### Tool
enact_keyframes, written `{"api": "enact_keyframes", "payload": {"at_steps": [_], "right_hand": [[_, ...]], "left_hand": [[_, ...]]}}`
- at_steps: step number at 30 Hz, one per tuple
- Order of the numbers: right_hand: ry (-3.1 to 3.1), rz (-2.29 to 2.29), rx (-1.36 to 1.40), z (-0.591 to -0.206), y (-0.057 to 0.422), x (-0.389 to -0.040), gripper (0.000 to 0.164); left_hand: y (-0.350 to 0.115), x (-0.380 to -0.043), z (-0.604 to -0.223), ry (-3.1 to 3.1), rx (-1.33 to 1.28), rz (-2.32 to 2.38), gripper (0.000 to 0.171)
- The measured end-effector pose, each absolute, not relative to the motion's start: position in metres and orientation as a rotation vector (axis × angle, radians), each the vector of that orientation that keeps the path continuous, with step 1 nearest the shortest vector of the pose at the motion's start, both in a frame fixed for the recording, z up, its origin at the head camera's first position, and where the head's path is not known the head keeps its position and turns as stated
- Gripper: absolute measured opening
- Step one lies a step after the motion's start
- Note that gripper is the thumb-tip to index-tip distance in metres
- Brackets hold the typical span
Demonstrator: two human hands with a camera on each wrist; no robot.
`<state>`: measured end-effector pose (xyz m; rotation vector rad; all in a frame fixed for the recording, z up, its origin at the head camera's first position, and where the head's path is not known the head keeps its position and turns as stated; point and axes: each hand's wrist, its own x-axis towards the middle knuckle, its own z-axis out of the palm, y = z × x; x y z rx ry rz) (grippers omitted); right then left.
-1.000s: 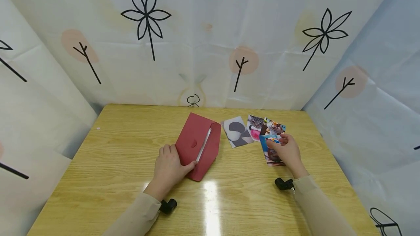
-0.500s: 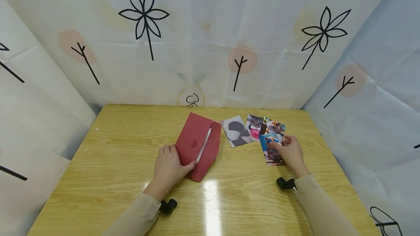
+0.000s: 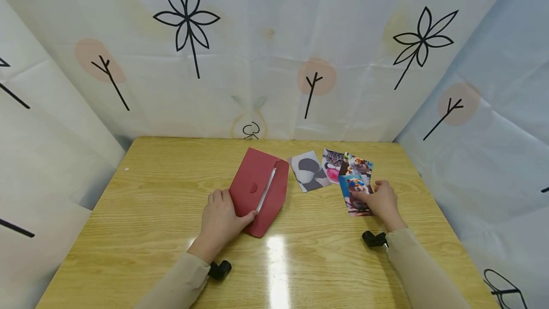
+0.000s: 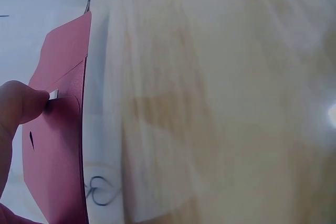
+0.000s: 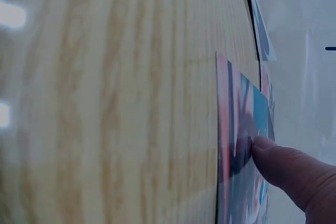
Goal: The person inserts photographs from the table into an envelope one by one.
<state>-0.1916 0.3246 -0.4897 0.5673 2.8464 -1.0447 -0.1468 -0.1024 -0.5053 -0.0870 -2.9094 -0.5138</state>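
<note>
My left hand [image 3: 224,223] holds the lower left of a red paper envelope [image 3: 244,175] with its flap unfolded. Its thumb [image 4: 23,100] lies on the front by the opening, where a strip of white paper [image 3: 267,190] shows inside. My right hand [image 3: 383,203] is at a printed photo card [image 3: 348,199] of an animal in coloured goggles. The right thumb [image 5: 286,166] touches the card's face, while the fingers curve beside its right edge. That card overlaps another animal card [image 3: 357,163], which in turn overlaps a cat card [image 3: 331,159].
A grey and white card [image 3: 310,171] lies between the envelope and the cat card. All rest on a wooden table [image 3: 141,204]. White patterned cloth [image 3: 253,61] stands around the back and sides. A tiny white speck [image 3: 126,169] is at the far left.
My right hand has shifted slightly right and its fingers have come off the card's top right, uncovering more of the picture. The left hand and envelope have stayed put.
</note>
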Motion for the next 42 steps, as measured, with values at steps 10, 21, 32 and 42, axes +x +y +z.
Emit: {"api": "enact_keyframes", "payload": {"at_steps": [10,21,32,42], "right_hand": [[2.837,-0.920,0.536,-0.483,0.323,-0.191,0.093],[2.816,-0.913,0.549,-0.480,0.322,-0.190,0.089],[2.750,-0.903,0.549,-0.480,0.325,-0.193,0.092],[2.799,-0.960,0.541,-0.484,0.325,-0.190,0.089]], "left_hand": [[-0.102,-0.147,-0.507,-2.922,-0.081,-0.528,0.091],[-0.102,-0.146,-0.505,-2.919,-0.089,-0.544,0.090],[-0.103,-0.146,-0.504,-2.910,-0.094,-0.548,0.090],[-0.104,-0.145,-0.501,-2.930,-0.075,-0.561,0.091]]}}
